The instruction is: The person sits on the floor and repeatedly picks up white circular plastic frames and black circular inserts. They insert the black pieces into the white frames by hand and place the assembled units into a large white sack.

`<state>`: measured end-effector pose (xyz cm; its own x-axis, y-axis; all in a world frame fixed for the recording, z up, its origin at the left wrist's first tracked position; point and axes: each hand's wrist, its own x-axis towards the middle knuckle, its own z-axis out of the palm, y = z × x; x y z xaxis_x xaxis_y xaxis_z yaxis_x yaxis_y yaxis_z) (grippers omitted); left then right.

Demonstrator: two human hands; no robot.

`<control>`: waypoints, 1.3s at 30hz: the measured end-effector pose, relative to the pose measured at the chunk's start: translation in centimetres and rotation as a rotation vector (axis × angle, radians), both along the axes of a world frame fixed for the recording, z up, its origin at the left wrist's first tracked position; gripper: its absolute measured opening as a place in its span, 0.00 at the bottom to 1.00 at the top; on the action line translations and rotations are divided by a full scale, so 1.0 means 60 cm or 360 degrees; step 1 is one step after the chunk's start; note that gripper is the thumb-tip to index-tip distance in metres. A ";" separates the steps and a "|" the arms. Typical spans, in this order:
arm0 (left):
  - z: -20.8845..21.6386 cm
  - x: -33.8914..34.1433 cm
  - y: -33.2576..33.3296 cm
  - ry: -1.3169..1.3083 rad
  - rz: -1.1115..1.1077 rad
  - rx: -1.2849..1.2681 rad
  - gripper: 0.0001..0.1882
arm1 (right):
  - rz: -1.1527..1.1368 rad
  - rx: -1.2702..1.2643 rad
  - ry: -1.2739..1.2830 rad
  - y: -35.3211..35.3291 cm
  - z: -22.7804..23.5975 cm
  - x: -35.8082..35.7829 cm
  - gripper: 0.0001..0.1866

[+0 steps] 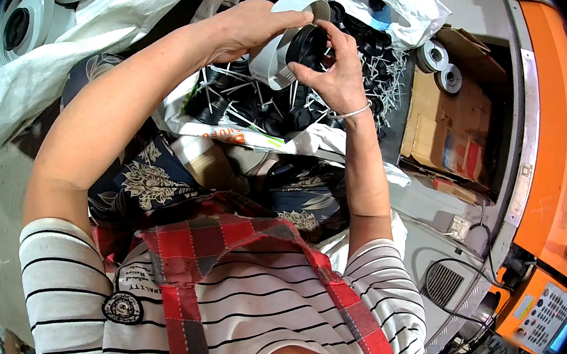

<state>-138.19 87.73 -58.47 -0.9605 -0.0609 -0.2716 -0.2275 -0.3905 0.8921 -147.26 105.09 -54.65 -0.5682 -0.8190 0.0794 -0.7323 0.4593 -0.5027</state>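
Note:
Above a heap of parts I hold a white round plastic fitting (270,67) with curved walls, tilted to one side. My left hand (248,29) is closed on its upper left wall, thumb stretched along the top. A black ribbed round insert (308,46) sits at the mouth of the fitting. The thumb and fingers of my right hand (342,74) close around this insert from the right. How deep the insert sits inside the fitting cannot be made out. Underneath are several black round parts (218,103) mixed with thin white plastic sticks (388,76).
White woven sacking (13,104) spreads at the left, with white round fittings (28,28) behind it. A cardboard box (443,118) at the right bears two grey-white rings (433,56). An orange machine (548,144) with a keypad panel stands farther right; a black cable (449,260) hangs near it.

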 end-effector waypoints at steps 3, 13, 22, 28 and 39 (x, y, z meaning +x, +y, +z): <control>-0.003 0.005 -0.007 -0.0051 -0.0099 0.0075 0.24 | 0.0259 -0.0045 0.0111 0.001 0.011 0.009 0.38; 0.025 0.019 0.013 0.0263 0.0005 -0.0087 0.26 | -0.0473 -0.0635 -0.1023 0.005 -0.027 0.007 0.33; 0.034 0.027 0.010 0.0455 0.0186 -0.0846 0.29 | -0.0761 -0.0605 -0.2665 0.004 -0.037 0.005 0.30; 0.181 0.038 -0.130 0.0839 0.1327 -0.1228 0.52 | -0.0458 -0.0394 -0.1738 0.008 -0.017 0.018 0.21; 0.473 0.373 0.169 0.1406 0.1461 0.0008 0.07 | -0.0018 -0.0028 -0.1397 -0.008 -0.047 0.048 0.13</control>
